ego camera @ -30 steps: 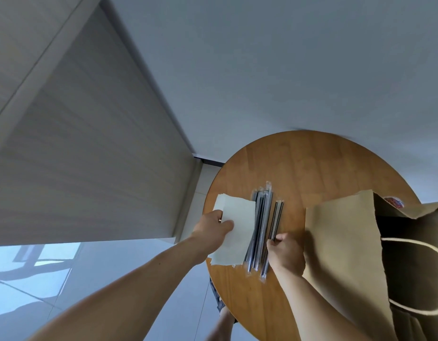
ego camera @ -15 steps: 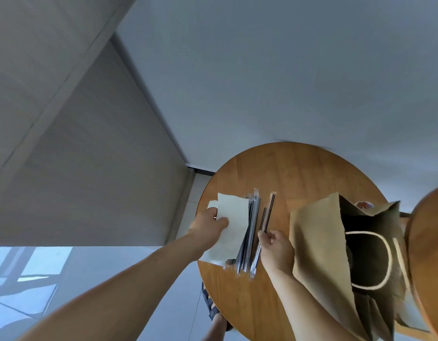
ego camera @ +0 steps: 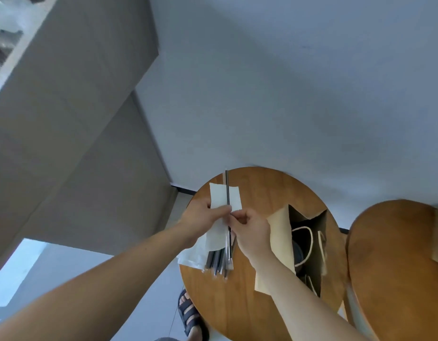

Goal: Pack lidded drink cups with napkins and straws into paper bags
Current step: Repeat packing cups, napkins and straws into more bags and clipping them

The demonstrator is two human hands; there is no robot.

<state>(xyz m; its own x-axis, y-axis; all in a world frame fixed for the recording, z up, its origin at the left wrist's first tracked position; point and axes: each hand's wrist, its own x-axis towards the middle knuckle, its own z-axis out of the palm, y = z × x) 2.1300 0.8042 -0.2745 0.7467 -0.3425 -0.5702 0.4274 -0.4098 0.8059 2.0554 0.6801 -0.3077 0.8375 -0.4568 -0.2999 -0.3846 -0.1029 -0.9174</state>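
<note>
A thin dark straw in a clear wrapper [ego camera: 227, 190] is pinched between the thumb and fingertips of the right hand [ego camera: 250, 230] and laid lengthwise against a folded white paper napkin [ego camera: 216, 198], which is gripped between the thumb and curled fingers of the left hand [ego camera: 202, 217]; the pair is held above a round wooden table [ego camera: 262, 190]; beneath, a loose bundle of wrapped dark straws [ego camera: 216, 262] lies on a flat stack of white napkins [ego camera: 189, 258]; just to the right, a brown paper bag with white cord handles [ego camera: 278, 232] stands open; a dark round shape [ego camera: 298, 252] inside may be a lidded cup, though this cannot be made out; the cup is judged packed, napkin and straw not yet; no writing can be read.
</note>
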